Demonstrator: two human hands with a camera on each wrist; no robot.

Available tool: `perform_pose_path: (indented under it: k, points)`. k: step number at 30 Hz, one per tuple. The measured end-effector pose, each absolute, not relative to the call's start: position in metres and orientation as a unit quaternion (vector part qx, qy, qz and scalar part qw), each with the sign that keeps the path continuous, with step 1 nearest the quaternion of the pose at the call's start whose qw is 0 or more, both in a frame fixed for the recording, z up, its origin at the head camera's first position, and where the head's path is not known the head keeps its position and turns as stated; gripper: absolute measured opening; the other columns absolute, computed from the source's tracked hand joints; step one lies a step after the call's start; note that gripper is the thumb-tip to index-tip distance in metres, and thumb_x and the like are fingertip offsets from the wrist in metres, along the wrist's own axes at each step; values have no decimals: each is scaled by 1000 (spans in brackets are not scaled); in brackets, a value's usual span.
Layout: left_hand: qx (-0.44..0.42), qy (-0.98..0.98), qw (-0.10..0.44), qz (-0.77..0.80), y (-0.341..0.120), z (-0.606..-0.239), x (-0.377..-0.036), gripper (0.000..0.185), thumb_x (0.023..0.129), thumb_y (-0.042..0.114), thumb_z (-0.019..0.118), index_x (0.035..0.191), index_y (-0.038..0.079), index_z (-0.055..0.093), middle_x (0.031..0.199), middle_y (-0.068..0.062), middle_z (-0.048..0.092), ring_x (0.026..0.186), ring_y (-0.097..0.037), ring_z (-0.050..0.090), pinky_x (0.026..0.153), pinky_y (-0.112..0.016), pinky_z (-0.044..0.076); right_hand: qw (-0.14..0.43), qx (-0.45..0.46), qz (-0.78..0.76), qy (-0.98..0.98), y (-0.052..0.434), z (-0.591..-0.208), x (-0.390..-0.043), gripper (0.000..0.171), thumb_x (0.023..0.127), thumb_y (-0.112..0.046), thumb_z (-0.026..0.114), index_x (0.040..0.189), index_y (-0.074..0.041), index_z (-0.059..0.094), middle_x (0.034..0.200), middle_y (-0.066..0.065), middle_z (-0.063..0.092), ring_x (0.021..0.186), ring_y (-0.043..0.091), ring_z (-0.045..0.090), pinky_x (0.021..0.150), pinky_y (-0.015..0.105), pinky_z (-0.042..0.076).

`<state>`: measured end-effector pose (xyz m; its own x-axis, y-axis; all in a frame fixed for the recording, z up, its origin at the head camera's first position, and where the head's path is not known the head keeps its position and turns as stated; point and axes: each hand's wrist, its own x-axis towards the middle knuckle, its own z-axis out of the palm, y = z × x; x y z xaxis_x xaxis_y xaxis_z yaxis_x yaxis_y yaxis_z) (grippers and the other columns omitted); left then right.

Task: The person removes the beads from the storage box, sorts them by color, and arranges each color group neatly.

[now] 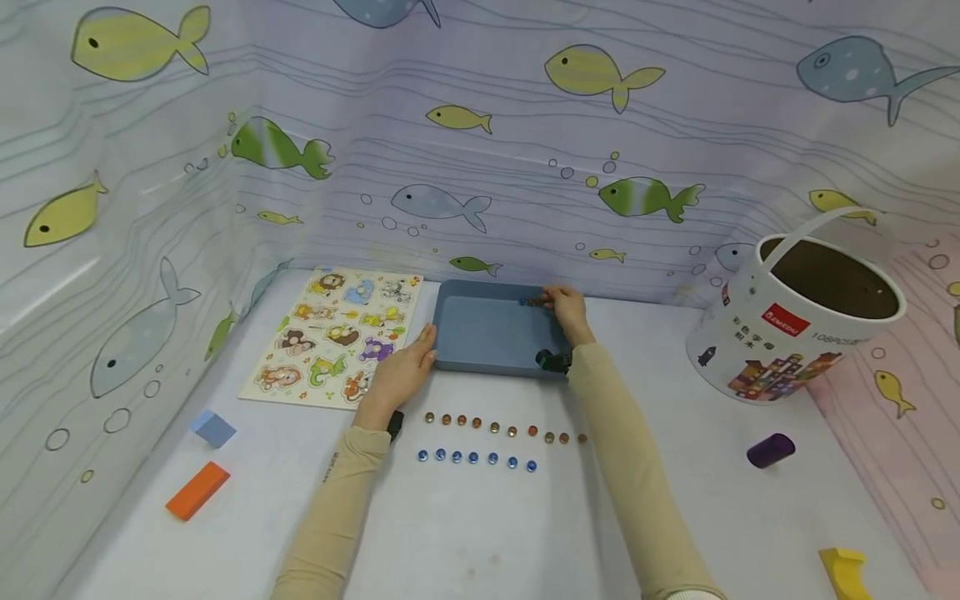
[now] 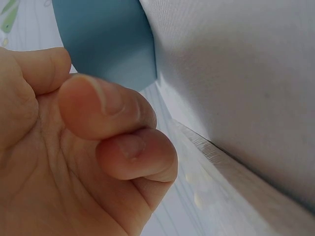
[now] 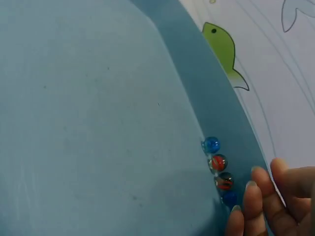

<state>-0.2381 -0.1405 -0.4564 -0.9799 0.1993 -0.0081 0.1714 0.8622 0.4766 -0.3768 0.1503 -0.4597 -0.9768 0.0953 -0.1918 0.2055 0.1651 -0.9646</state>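
A person in tan sleeves (image 1: 630, 467) handles a blue-grey tray (image 1: 487, 333) toward the back of a white surface (image 1: 487, 533); the right hand (image 1: 570, 312) is at the tray's far right corner, its grip pinching the wall, fingers inside and a digit outside; the left hand (image 1: 401, 367) touches the tray's left side by the near corner, two of its fingers bent in the left wrist view, though whether that grip closes on the wall cannot be told.

Inside the tray, four glass marbles (image 3: 218, 163) line up along the foot of the far wall, just beside the right fingertips; the outer two are blue, the middle two clear with reddish swirls; nearer the person, between the forearms, a row of ten brownish and reddish marbles (image 1: 494, 427) runs across the surface, with a row of seven blue marbles (image 1: 473, 457) in front of it.

At left lies an animal puzzle board (image 1: 330, 333), partly covered by the left hand; nearer, a light blue block (image 1: 213, 428) and an orange block (image 1: 197, 492); at right stands a white bucket (image 1: 727, 333), handle raised, with a purple cylinder (image 1: 771, 450) and a yellow block (image 1: 843, 571) nearer the person; fish-printed sheeting (image 1: 517, 167) rises behind.
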Motion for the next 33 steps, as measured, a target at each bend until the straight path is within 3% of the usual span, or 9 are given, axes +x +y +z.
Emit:
perform_pose_path:
  k: [2, 5, 14, 19, 24, 33]
  points:
    - [95, 965, 29, 245, -141, -457, -239, 53, 106, 29, 37, 154, 10, 26, 160, -5, 24, 133, -38, 46, 108, -51, 42, 54, 83, -620, 778, 147, -460, -376, 33, 103, -15, 44, 128, -1, 61, 127, 17, 62, 106, 26, 59, 96, 34, 51]
    - [95, 964, 33, 244, -142, -457, -239, 53, 106, 29, 37, 154, 10, 25, 160, -5, 24, 134, -38, 46, 109, -51, 41, 69, 51, -568, 818, 140, -462, -376, 32, 102, -14, 47, 129, -6, 62, 132, 16, 60, 112, 28, 59, 96, 36, 50]
    - [97, 966, 31, 240, -141, -458, -240, 53, 106, 29, 36, 154, 10, 25, 160, -5, 24, 135, -36, 45, 110, -50, 41, 50, -33, -429, 901, 124, -468, -381, 29, 96, -12, 59, 123, -7, 66, 125, 14, 65, 115, 30, 60, 101, 43, 49]
    - [96, 967, 30, 236, -142, -456, -239, 53, 106, 29, 37, 154, 11, 25, 160, -5, 25, 133, -37, 47, 107, -50, 43, 47, -58, -376, 924, 121, -469, -382, 24, 93, -9, 64, 115, -6, 69, 118, 14, 68, 110, 30, 63, 96, 43, 51]
    - [97, 966, 33, 237, -140, -455, -238, 53, 106, 29, 36, 154, 11, 24, 160, -5, 24, 135, -37, 45, 109, -50, 41, 58, -58, -384, 920, 125, -466, -379, 23, 93, -8, 62, 115, -4, 70, 119, 15, 68, 110, 30, 62, 95, 42, 52]
    - [99, 966, 31, 235, -143, -455, -238, 53, 106, 29, 35, 154, 10, 24, 160, -6, 24, 131, -39, 49, 106, -51, 44, 91, -37, -481, 871, 150, -441, -370, 30, 100, -15, 54, 127, -6, 63, 130, 14, 62, 118, 30, 59, 98, 43, 50]
